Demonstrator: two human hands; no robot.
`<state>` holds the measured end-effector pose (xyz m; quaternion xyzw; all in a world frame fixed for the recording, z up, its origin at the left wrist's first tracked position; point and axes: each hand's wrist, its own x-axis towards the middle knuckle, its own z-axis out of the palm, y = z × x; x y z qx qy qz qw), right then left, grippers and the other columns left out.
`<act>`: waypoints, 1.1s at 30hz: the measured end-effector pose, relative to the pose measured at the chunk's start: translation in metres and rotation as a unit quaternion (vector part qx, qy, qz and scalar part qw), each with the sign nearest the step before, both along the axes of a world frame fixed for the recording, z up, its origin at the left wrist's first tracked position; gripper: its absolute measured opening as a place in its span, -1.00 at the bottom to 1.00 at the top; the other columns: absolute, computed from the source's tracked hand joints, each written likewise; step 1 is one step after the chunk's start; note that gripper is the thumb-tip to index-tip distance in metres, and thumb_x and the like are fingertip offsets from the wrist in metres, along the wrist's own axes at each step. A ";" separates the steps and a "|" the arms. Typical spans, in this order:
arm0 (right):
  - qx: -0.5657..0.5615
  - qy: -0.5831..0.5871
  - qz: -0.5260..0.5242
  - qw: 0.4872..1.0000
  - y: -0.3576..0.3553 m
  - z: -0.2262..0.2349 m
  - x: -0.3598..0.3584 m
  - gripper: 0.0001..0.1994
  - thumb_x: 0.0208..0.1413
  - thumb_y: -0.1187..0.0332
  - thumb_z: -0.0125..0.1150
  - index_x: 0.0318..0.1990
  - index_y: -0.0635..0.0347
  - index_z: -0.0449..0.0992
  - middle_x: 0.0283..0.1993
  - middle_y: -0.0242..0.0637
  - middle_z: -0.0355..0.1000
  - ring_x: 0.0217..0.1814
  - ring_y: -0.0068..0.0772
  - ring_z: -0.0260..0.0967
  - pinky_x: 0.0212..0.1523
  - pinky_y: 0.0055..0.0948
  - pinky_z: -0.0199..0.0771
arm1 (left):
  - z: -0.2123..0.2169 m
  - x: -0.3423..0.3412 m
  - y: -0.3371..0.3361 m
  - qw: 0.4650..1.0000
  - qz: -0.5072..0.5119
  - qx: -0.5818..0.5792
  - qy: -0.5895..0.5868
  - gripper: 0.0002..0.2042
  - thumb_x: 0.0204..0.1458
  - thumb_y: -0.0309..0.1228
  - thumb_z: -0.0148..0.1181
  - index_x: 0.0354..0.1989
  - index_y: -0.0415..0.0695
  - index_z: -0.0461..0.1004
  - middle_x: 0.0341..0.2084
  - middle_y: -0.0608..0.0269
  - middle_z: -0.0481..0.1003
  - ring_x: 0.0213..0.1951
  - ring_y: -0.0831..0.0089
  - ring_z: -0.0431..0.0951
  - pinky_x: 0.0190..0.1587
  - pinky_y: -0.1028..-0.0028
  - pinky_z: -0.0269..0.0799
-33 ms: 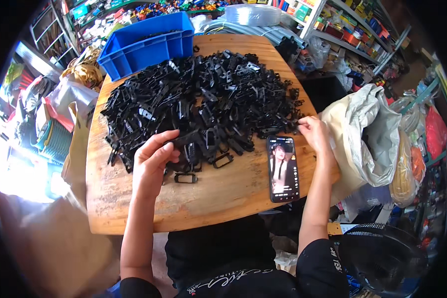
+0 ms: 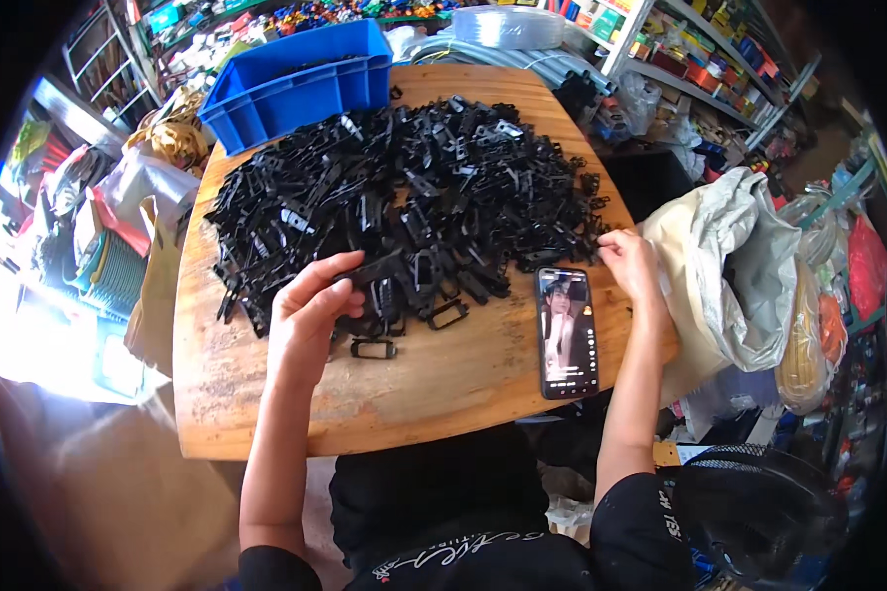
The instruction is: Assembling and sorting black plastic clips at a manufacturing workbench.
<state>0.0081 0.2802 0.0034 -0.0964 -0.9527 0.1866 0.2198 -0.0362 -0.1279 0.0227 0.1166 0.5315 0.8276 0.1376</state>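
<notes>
A large heap of black plastic frame-like parts point(image 2: 404, 182) covers the far half of a wooden table point(image 2: 463, 394). Over the near edge of the heap, my left hand point(image 2: 310, 310) pinches a black plastic part point(image 2: 379, 268) between thumb and forefinger. My right hand point(image 2: 633, 266) is at the heap's right edge, fingertips pressed together by the outermost pieces; whatever they hold is too small to make out. Close to that hand lies a smartphone point(image 2: 567, 335), its screen lit with a picture of a person. Two loose rectangular black frames point(image 2: 373, 350) lie nearest me.
A blue plastic bin point(image 2: 301, 98) stands at the table's far left corner, with dark pieces inside. Right of the table is an open whitish woven sack point(image 2: 729, 266). A black mesh-backed chair point(image 2: 759, 512) is at the lower right. Loaded shelves point(image 2: 700, 79) and coiled clear hose point(image 2: 508, 30) stand behind.
The whole view has shifted very slightly. Both hands keep the same pose, and the picture on the phone's screen differs a little.
</notes>
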 end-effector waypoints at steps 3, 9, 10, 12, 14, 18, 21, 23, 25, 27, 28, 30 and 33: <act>-0.046 0.041 0.024 0.998 0.015 -0.007 0.001 -0.88 -0.05 0.48 0.16 -0.31 0.28 0.50 -0.44 -0.26 0.47 -0.40 -0.52 0.43 -0.37 -0.56 0.40 | 0.006 0.003 0.002 1.000 -0.015 -0.022 0.010 -0.65 -0.04 -0.56 0.02 -0.02 -0.26 0.39 -0.38 0.24 0.49 -0.35 0.57 0.47 -0.21 0.62 0.36; -0.427 0.074 0.141 0.890 -0.081 0.039 0.031 -0.85 0.05 0.44 0.11 -0.24 0.30 0.39 -0.34 -0.36 0.39 -0.30 -0.59 0.36 -0.24 -0.64 0.36 | 0.010 0.003 0.006 0.998 -0.032 -0.054 0.016 -0.67 0.00 -0.55 0.03 -0.01 -0.19 0.40 -0.33 0.27 0.49 -0.34 0.59 0.48 -0.22 0.60 0.39; -0.433 0.076 0.174 0.881 -0.110 0.046 0.035 -0.82 0.03 0.40 0.15 -0.23 0.26 0.37 -0.30 -0.33 0.37 -0.29 -0.60 0.35 -0.20 -0.65 0.34 | 0.007 0.002 0.007 0.999 -0.044 -0.029 0.004 -0.69 0.01 -0.58 0.04 -0.02 -0.20 0.40 -0.33 0.27 0.49 -0.33 0.59 0.48 -0.22 0.60 0.40; -0.502 0.092 0.267 0.818 -0.161 0.046 0.033 -0.77 -0.06 0.39 0.24 -0.31 0.25 0.33 -0.35 -0.39 0.28 -0.33 -0.64 0.32 -0.31 -0.71 0.30 | 0.004 0.003 0.005 0.999 -0.035 -0.030 0.007 -0.68 0.00 -0.58 0.05 -0.01 -0.21 0.39 -0.33 0.26 0.49 -0.34 0.58 0.48 -0.21 0.59 0.41; -0.438 0.112 0.270 0.850 -0.198 0.040 0.028 -0.82 -0.06 0.49 0.22 -0.32 0.23 0.33 -0.37 -0.43 0.26 -0.44 -0.70 0.21 -0.41 -0.75 0.26 | 0.004 0.005 0.004 0.999 -0.032 -0.019 0.002 -0.68 0.00 -0.58 0.06 -0.01 -0.22 0.39 -0.32 0.25 0.49 -0.34 0.57 0.48 -0.19 0.59 0.41; -0.453 0.133 0.251 0.845 -0.238 0.035 0.012 -0.90 0.03 0.51 0.16 -0.32 0.29 0.36 -0.34 -0.38 0.34 -0.32 -0.63 0.35 -0.25 -0.65 0.38 | 0.003 0.003 0.006 0.999 -0.026 -0.014 0.013 -0.69 0.01 -0.59 0.06 -0.01 -0.22 0.39 -0.33 0.27 0.49 -0.31 0.59 0.49 -0.19 0.60 0.41; -0.483 0.133 0.266 0.824 -0.244 0.038 0.002 -0.87 0.03 0.50 0.16 -0.26 0.29 0.38 -0.32 -0.38 0.35 -0.29 -0.60 0.36 -0.20 -0.64 0.39 | 0.004 0.002 0.004 1.000 0.000 -0.027 0.011 -0.68 0.01 -0.59 0.06 -0.01 -0.23 0.39 -0.34 0.27 0.49 -0.31 0.59 0.49 -0.19 0.61 0.41; -0.466 0.146 0.270 0.830 -0.245 0.038 -0.003 -0.87 0.04 0.51 0.15 -0.26 0.32 0.39 -0.30 -0.37 0.35 -0.27 -0.59 0.36 -0.18 -0.64 0.39 | 0.003 0.001 0.004 1.000 0.009 -0.013 0.002 -0.69 0.01 -0.59 0.06 -0.02 -0.23 0.39 -0.35 0.28 0.49 -0.32 0.59 0.49 -0.20 0.62 0.41; -0.420 0.167 0.271 0.850 -0.243 0.038 -0.006 -0.90 0.04 0.53 0.14 -0.29 0.36 0.40 -0.28 -0.35 0.35 -0.26 -0.61 0.34 -0.17 -0.64 0.39 | 0.003 0.001 0.004 0.999 0.014 -0.034 0.010 -0.69 0.01 -0.59 0.06 -0.01 -0.23 0.39 -0.35 0.27 0.49 -0.31 0.60 0.49 -0.19 0.61 0.41; -0.421 0.169 0.264 0.851 -0.244 0.037 -0.008 -0.91 0.04 0.53 0.15 -0.32 0.39 0.43 -0.27 -0.35 0.35 -0.26 -0.64 0.32 -0.18 -0.66 0.37 | 0.002 0.002 0.004 0.999 0.015 -0.028 0.006 -0.69 0.02 -0.58 0.06 -0.01 -0.24 0.39 -0.35 0.27 0.49 -0.31 0.60 0.49 -0.19 0.61 0.41; -0.413 0.159 0.258 0.859 -0.245 0.038 -0.007 -0.90 0.03 0.53 0.16 -0.32 0.39 0.44 -0.26 -0.35 0.35 -0.26 -0.64 0.31 -0.20 -0.67 0.36 | 0.002 0.002 0.004 1.000 0.015 -0.022 0.003 -0.69 0.02 -0.58 0.06 -0.01 -0.24 0.38 -0.35 0.27 0.50 -0.31 0.60 0.49 -0.19 0.61 0.41; -0.405 0.150 0.250 0.867 -0.244 0.037 -0.007 -0.90 0.03 0.52 0.16 -0.31 0.39 0.45 -0.24 -0.35 0.36 -0.26 -0.65 0.31 -0.22 -0.68 0.36 | 0.003 0.003 0.002 0.999 0.023 -0.034 0.001 -0.69 0.02 -0.58 0.06 -0.01 -0.24 0.38 -0.34 0.27 0.50 -0.31 0.60 0.49 -0.19 0.61 0.40; -0.418 0.150 0.250 0.860 -0.242 0.034 -0.008 -0.88 0.03 0.50 0.17 -0.31 0.40 0.46 -0.23 -0.33 0.36 -0.27 -0.66 0.30 -0.23 -0.69 0.34 | 0.002 0.002 0.003 0.999 0.033 -0.039 -0.001 -0.68 0.02 -0.58 0.05 0.00 -0.23 0.38 -0.33 0.26 0.50 -0.31 0.61 0.48 -0.18 0.62 0.40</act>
